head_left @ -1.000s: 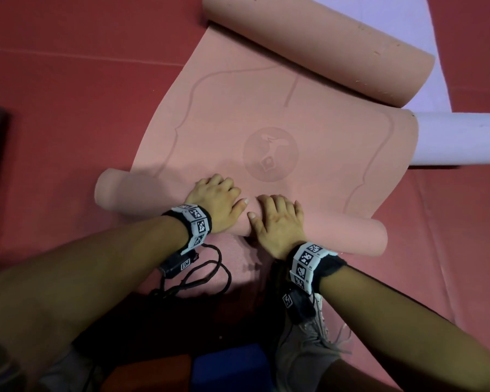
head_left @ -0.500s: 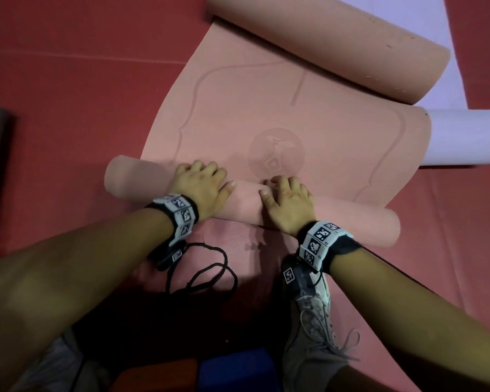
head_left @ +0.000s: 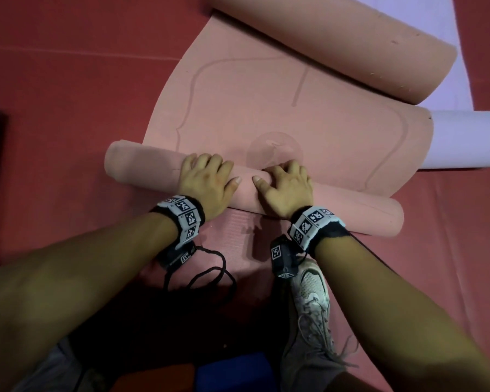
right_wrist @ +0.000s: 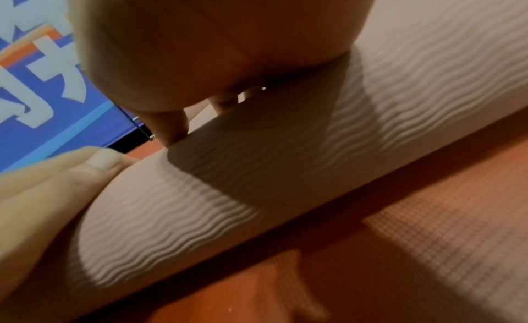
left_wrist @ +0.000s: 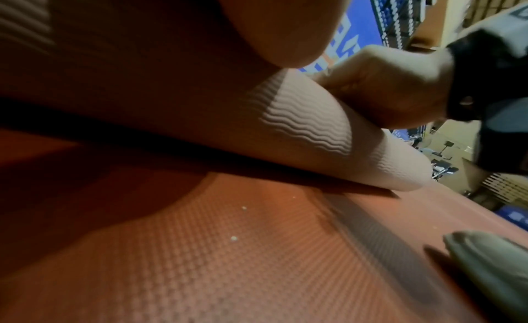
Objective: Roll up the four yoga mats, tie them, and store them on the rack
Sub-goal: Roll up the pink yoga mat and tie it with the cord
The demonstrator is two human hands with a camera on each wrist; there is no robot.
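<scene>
A pink yoga mat (head_left: pixel 266 103) lies on the red floor. Its near end is wound into a tight roll (head_left: pixel 142 165), and its far end curls up in a loose fat roll (head_left: pixel 337 43). My left hand (head_left: pixel 207 179) and right hand (head_left: pixel 286 185) sit side by side on the middle of the near roll, fingers curled over its top, thumbs pointing at each other. The left wrist view shows the ribbed roll (left_wrist: pixel 314 124) with the right hand (left_wrist: pixel 385 86) on it. In the right wrist view my palm (right_wrist: pixel 214 45) presses on the roll (right_wrist: pixel 400 102).
A lavender mat, partly rolled (head_left: pixel 470 140), lies under the pink one at the right. A black cord (head_left: pixel 210 275) lies on the floor behind my left wrist. My shoe (head_left: pixel 311 301) stands just behind the roll. A blue block (head_left: pixel 232 372) and an orange block (head_left: pixel 153 377) sit by my feet.
Both hands have pushed the near roll forward, away from me. It now reaches the round logo, and the flat stretch of pink mat is shorter.
</scene>
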